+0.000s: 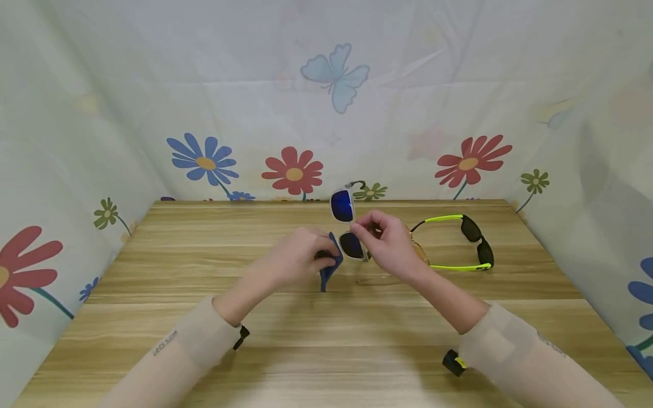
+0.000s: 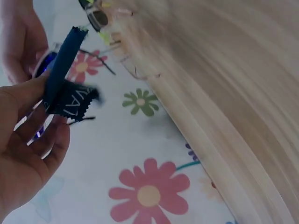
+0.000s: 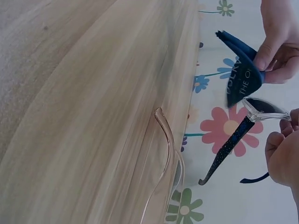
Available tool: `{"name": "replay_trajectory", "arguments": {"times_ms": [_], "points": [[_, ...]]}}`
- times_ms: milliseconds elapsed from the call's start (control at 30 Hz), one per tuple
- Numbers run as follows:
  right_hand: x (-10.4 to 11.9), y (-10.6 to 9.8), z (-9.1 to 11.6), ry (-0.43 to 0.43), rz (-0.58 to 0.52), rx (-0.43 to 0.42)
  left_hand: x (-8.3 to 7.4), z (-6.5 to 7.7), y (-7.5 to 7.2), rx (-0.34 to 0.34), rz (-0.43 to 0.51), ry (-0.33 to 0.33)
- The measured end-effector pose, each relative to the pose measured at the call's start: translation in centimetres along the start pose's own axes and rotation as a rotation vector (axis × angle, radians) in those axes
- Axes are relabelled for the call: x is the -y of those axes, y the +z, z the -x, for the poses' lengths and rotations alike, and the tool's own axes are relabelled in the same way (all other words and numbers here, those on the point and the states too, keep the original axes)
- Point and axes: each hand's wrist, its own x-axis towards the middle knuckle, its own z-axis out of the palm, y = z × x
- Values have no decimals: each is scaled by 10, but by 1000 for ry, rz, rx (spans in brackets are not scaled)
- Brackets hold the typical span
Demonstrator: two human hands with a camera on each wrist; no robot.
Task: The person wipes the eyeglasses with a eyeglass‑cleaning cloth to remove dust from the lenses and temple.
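Observation:
My left hand point(image 1: 301, 256) pinches a blue lens cloth point(image 1: 331, 271) between thumb and fingers. The cloth is folded and hangs down; its zigzag edge and white lettering show in the left wrist view. My right hand point(image 1: 391, 245) holds sunglasses point(image 1: 342, 205) at the middle of their clear frame, raised off the table. Their lenses are dark blue, and the unfolded dark temples point(image 3: 226, 149) point away from the hands in the right wrist view. The cloth is close beside the lower lens point(image 1: 351, 245); whether they touch I cannot tell.
On the wooden table point(image 1: 285, 351), to the right, lie sunglasses with neon yellow temples point(image 1: 461, 267). Beside them are thin-rimmed glasses with an amber lens point(image 1: 420, 253), partly behind my right hand. A flower-printed curtain point(image 1: 245, 102) surrounds the table's back and sides.

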Motion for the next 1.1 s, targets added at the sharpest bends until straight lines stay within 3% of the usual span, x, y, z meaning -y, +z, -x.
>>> {"name": "replay_trajectory", "arguments": {"times_ms": [233, 400, 533, 667, 900, 1100], "points": [[-2, -1, 2, -48, 56, 25, 22, 3, -12, -165, 113, -242], [-7, 0, 3, -208, 165, 61, 33, 2, -16, -250, 227, -414], [-9, 1, 4, -343, 240, 135, 40, 1, -20, -287, 382, -514], [-8, 1, 4, -409, 339, 210, 44, 0, -25, -302, 568, -603], [-11, 0, 6, -517, 544, 280, 47, -1, -28, -305, 798, -675], [-14, 3, 7, -631, 678, 314, 46, -2, -20, -259, 879, -686]]}}
